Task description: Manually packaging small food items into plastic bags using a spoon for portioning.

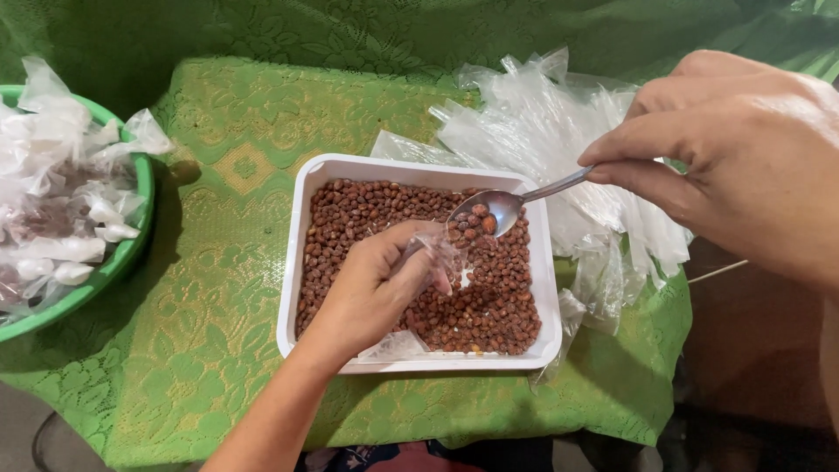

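Both forearms are bare; no sleeve, watch, bracelet or ring shows on either. The left hand (376,284) enters from the lower edge, forearm visible to about mid-length. The right hand (743,149) enters from the right edge, close to the camera and partly cropped. Fingernails appear short and unpainted, though blur makes this uncertain. At the bottom edge, a strip of dark patterned garment (393,459) is visible.

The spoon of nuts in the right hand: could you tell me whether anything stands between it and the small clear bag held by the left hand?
Nothing visible does: the spoon hangs directly beside the small clear bag.
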